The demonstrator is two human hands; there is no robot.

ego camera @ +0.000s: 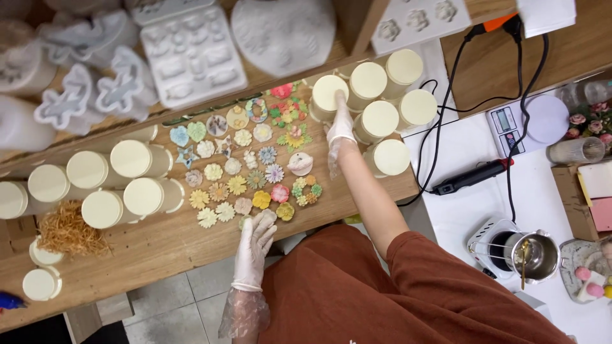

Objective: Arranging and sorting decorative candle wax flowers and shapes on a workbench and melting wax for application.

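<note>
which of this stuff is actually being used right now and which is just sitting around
In use:
- right hand, gloved, touching a cream candle jar in the right cluster
- left hand, gloved, at a small wax flower on the edge of the flower spread

Lying about:
- left jar cluster
- white moulds
- scale
- metal pot on hot plate
- black heat tool
- straw filler

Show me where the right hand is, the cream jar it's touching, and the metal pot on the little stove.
right hand point(341, 127), head view, on the back of the gloved hand.
cream jar point(325, 89), head view, on its flat top, left of the fingertip.
metal pot point(542, 258), head view, on its shiny right wall.
</note>
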